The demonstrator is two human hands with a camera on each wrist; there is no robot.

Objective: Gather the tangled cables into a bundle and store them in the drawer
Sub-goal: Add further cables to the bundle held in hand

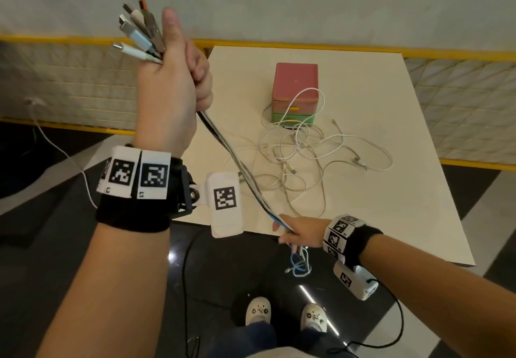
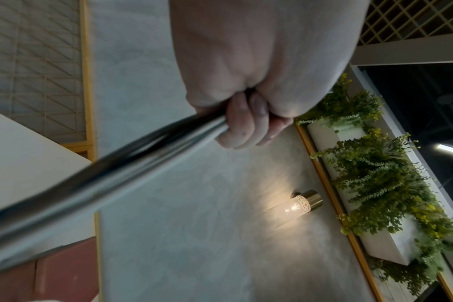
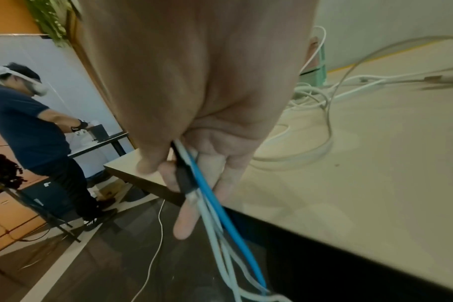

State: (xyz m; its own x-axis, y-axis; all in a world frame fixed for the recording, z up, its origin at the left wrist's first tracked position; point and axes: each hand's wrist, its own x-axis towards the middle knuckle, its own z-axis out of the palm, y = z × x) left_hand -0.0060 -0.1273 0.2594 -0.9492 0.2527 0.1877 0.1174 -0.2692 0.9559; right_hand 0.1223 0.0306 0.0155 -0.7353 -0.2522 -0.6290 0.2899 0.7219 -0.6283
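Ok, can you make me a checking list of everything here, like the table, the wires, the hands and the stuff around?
Surface: cream table, holding the box and loose wires.
Job's things: held cable bundle stretched between both hands; small drawer box, pink top, green bottom drawer, both drawers look closed.
Clutter: nothing seen.
Grippers: left hand raised, gripping the bundle below its plugs; right hand at the table's near edge, fingers loosely round the bundle.
Cables: white cable tangle on the table, one loop against the box; blue cable in the bundle, ends dangling below the right hand.
Surroundings: dark floor, yellow-trimmed wall, plants, another person at another table.
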